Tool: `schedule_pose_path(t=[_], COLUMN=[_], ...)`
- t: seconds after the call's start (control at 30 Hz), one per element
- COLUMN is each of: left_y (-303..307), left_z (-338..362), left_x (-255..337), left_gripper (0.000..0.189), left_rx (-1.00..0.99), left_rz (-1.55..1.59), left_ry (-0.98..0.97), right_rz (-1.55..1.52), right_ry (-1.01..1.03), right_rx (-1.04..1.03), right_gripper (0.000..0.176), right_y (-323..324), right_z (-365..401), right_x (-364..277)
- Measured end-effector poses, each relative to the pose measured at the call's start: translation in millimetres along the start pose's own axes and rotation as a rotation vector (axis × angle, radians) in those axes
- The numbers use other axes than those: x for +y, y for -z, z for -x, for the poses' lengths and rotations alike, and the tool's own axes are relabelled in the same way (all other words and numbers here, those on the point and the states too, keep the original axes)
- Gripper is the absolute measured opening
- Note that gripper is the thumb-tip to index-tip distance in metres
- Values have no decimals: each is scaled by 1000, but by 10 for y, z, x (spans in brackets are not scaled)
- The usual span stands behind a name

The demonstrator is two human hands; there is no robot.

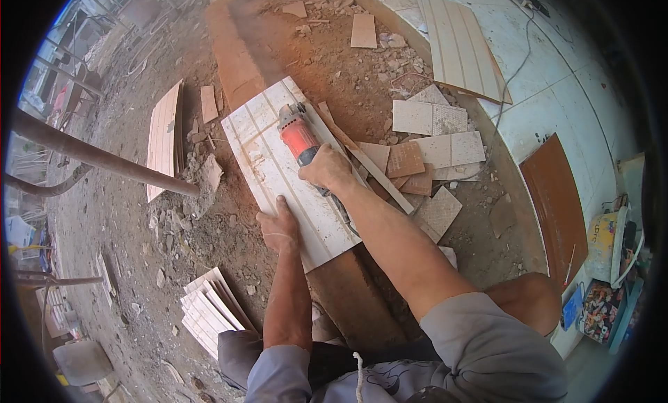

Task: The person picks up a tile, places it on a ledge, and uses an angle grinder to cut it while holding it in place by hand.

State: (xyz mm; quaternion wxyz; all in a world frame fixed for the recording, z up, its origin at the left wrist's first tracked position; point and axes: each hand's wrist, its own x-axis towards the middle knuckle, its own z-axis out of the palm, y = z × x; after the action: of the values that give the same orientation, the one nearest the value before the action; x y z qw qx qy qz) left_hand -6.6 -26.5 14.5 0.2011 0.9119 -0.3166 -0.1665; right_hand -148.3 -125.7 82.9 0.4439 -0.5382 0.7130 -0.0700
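Observation:
My right hand (pixel 327 168) is wrapped round the rear body of a red and black angle grinder (pixel 298 135). The grinder lies over a white tile (pixel 259 152) with brownish lines, its head toward the tile's far end; the disc is hard to make out. On the tile's left edge rests my left hand (pixel 280 224), thumb on top and fingers along the side, holding it. Beneath the tile runs a long reddish-brown beam (pixel 355 292). A narrow cut strip (pixel 379 173) lies against the tile's right side.
Broken tile pieces (pixel 438 118) lie to the right. Tile stacks stand at left (pixel 165 139) and lower left (pixel 214 309). A metal pole (pixel 104 152) juts in from the left. A cable (pixel 502 118) crosses the pale floor at right, near a paint bucket (pixel 604 243).

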Motion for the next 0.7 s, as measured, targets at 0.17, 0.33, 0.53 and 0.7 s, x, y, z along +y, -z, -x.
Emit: schedule_pose_path(t=[0.17, 0.33, 0.53, 0.7], left_y=[30, 33, 34, 51], left_z=[14, -1, 15, 29], left_x=[24, 26, 43, 61], left_gripper=[71, 78, 73, 72], left_rx=[-8, -45, -24, -23], left_rz=[9, 3, -14, -14], left_ry=[-2, 23, 27, 29], right_rz=[-1, 1, -7, -14], right_ry=[5, 17, 27, 25], right_rx=[-5, 40, 82, 82], right_gripper=[72, 74, 76, 76], right_y=[-1, -59, -97, -98], right_z=[14, -16, -30, -11], right_x=[11, 46, 88, 99])
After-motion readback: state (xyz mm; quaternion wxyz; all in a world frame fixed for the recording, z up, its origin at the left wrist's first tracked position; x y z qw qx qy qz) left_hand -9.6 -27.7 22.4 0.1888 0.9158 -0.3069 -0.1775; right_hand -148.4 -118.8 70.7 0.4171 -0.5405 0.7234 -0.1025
